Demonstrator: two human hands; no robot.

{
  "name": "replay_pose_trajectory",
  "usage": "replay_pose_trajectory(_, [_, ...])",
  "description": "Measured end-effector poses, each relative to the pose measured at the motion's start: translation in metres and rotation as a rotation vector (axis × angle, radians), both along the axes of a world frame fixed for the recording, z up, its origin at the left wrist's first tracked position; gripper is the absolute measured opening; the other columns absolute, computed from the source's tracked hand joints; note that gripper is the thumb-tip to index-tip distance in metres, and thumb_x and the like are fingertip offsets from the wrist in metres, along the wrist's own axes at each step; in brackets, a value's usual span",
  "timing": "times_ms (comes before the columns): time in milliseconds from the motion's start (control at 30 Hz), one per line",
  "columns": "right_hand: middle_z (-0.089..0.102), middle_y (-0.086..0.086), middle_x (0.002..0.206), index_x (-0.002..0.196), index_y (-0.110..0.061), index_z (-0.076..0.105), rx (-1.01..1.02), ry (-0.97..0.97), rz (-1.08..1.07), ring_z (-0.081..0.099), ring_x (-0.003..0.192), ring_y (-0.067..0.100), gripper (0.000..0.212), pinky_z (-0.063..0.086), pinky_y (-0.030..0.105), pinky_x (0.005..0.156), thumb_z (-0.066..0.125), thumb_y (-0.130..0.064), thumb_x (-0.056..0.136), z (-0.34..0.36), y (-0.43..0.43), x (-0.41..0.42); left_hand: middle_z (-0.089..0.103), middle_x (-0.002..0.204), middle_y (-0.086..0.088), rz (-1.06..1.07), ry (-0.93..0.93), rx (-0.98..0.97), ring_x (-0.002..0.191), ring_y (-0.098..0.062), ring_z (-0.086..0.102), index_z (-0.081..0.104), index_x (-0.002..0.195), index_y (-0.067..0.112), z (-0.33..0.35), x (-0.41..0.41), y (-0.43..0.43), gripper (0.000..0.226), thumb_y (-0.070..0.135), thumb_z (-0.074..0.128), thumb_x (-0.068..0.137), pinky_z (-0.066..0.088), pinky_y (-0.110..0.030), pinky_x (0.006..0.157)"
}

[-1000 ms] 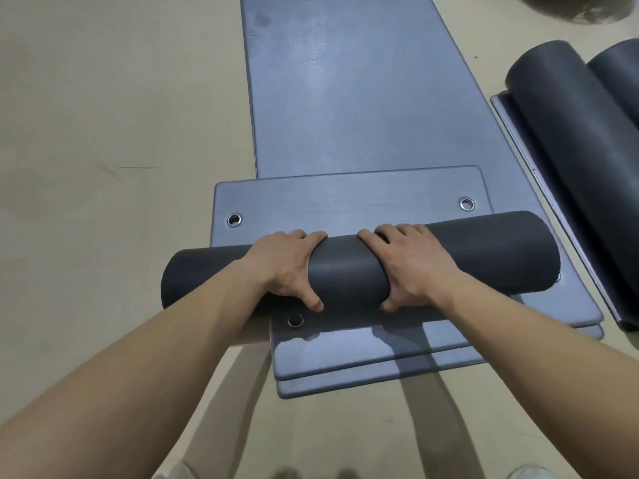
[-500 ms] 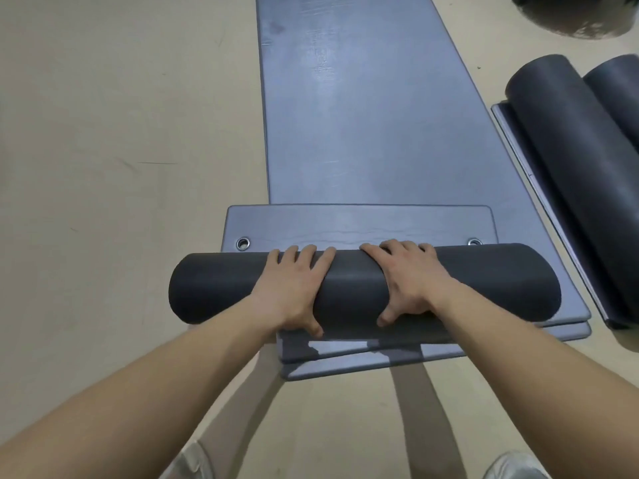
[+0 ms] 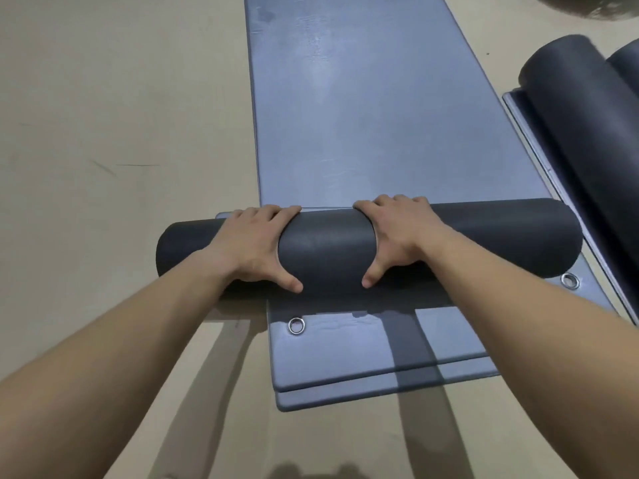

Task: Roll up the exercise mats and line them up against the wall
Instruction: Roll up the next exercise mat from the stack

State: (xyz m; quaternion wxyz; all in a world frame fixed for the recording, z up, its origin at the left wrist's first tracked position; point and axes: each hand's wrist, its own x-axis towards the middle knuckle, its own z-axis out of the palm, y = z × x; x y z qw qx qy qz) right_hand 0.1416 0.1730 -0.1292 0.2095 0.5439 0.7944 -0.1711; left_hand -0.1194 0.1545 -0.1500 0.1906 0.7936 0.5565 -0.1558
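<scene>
Head view: the left hand (image 3: 254,248) and right hand (image 3: 397,242) lie spread, palms down, over the dark rolled mat (image 3: 328,252), fingers curled across its far side, thumbs on the near side. The roll lies crosswise on a stack of flat blue-grey mats (image 3: 359,108) on the floor (image 3: 103,115). Its left end overhangs the stack. Risk: uneven hand pressure likely skews the roll into a cone. Loosened pressure likely lets the foam spring open. Two finished rolls (image 3: 584,108) lie at right.
</scene>
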Motion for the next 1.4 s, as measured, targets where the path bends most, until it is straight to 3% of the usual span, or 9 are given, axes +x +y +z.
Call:
replay_pose_trajectory(267, [0.052, -0.005, 0.143, 0.153, -0.037, 0.037, 0.048, 0.127, -0.008, 0.047, 0.132, 0.025, 0.135, 0.028, 0.047, 0.118, 0.076, -0.092, 0.036, -0.004, 0.018, 0.014, 0.060, 0.124, 0.009, 0.045, 0.022, -0.171, 0.113, -0.023, 0.061, 0.037, 0.146, 0.037, 0.007, 0.011, 0.044, 0.132, 0.093, 0.073, 0.031, 0.050, -0.044, 0.098])
replay_pose_trajectory(367, [0.043, -0.005, 0.155, 0.155, -0.037, 0.034, 0.174, 0.165, -0.027, 0.037, 0.144, 0.023, 0.119, 0.009, 0.048, 0.126, 0.062, -0.094, 0.054, -0.008, -0.015, 0.028, 0.061, 0.122, 0.007, 0.050, 0.105, -0.161, 0.109, -0.024, 0.062, 0.041, 0.141, 0.032, 0.015, 0.020, 0.035, 0.130, 0.094, 0.073, 0.031, 0.052, -0.042, 0.095])
replay_pose_trajectory(467, [0.038, 0.005, 0.162, 0.157, -0.031, 0.038, 0.361, 0.184, -0.122, 0.030, 0.150, 0.029, 0.094, 0.017, 0.049, 0.125, 0.036, -0.085, 0.080, -0.017, -0.062, 0.039, 0.064, 0.120, 0.005, 0.187, 0.064, -0.329, 0.105, -0.024, 0.062, 0.048, 0.134, 0.027, 0.015, 0.029, 0.006, 0.118, 0.090, 0.079, 0.039, 0.051, -0.041, 0.096])
replay_pose_trajectory(600, [0.030, 0.012, 0.163, 0.159, -0.028, 0.029, 0.389, 0.245, -0.598, 0.035, 0.145, 0.034, 0.078, 0.041, 0.050, 0.111, 0.049, -0.067, 0.095, -0.019, -0.127, 0.042, 0.066, 0.121, 0.003, 0.354, -0.051, -0.379, 0.106, -0.023, 0.062, 0.052, 0.127, 0.024, 0.006, 0.057, -0.064, 0.118, 0.096, 0.072, 0.036, 0.052, -0.038, 0.095])
replay_pose_trajectory(833, [0.043, 0.004, 0.157, 0.163, -0.026, -0.002, -0.270, 0.896, -1.407, 0.050, 0.136, 0.034, 0.117, 0.046, 0.047, 0.111, 0.065, -0.074, 0.080, -0.010, -0.170, 0.049, 0.067, 0.110, 0.012, 0.529, -0.254, -0.336, 0.097, -0.016, 0.065, 0.054, 0.114, 0.029, 0.006, 0.128, -0.134, 0.097, 0.095, 0.069, 0.044, 0.054, -0.036, 0.086])
replay_pose_trajectory(900, [0.053, -0.001, 0.150, 0.160, -0.023, 0.018, -0.211, 0.901, -1.424, 0.056, 0.130, 0.028, 0.123, 0.047, 0.046, 0.110, 0.073, -0.072, 0.062, -0.013, -0.160, 0.077, 0.070, 0.114, 0.014, 0.616, -0.391, -0.307, 0.101, -0.014, 0.066, 0.059, 0.120, 0.031, 0.000, 0.157, -0.140, 0.099, 0.094, 0.068, 0.044, 0.054, -0.036, 0.089])
replay_pose_trajectory(1033, [0.069, -0.014, 0.123, 0.134, -0.032, 0.053, -0.092, 0.901, -1.355, 0.067, 0.113, 0.017, 0.087, 0.052, 0.044, 0.103, 0.074, -0.064, 0.056, -0.013, -0.130, 0.150, 0.073, 0.113, 0.017, 0.698, -0.670, -0.335, 0.103, -0.012, 0.069, 0.066, 0.122, 0.035, -0.007, 0.228, -0.117, 0.089, 0.088, 0.067, 0.050, 0.056, -0.040, 0.095])
replay_pose_trajectory(1267, [0.062, -0.005, 0.133, 0.145, -0.034, 0.044, 0.087, 0.711, -1.211, 0.063, 0.105, 0.021, 0.069, 0.048, 0.033, 0.090, 0.064, -0.054, 0.082, -0.007, -0.041, 0.244, 0.073, 0.118, 0.006, 0.754, -0.895, -0.377, 0.111, -0.021, 0.068, 0.067, 0.119, 0.026, -0.035, 0.357, -0.050, 0.089, 0.090, 0.061, 0.057, 0.054, -0.043, 0.099])
replay_pose_trajectory(1400, [0.035, 0.005, 0.163, 0.162, -0.043, 0.016, 0.219, 0.393, -1.053, 0.045, 0.139, 0.034, 0.074, 0.040, 0.045, 0.109, 0.050, -0.047, 0.097, -0.018, -0.003, 0.282, 0.068, 0.118, -0.001, 0.763, -0.901, -0.382, 0.109, -0.030, 0.065, 0.059, 0.118, 0.021, -0.055, 0.416, -0.023, 0.080, 0.087, 0.057, 0.073, 0.053, -0.046, 0.096])
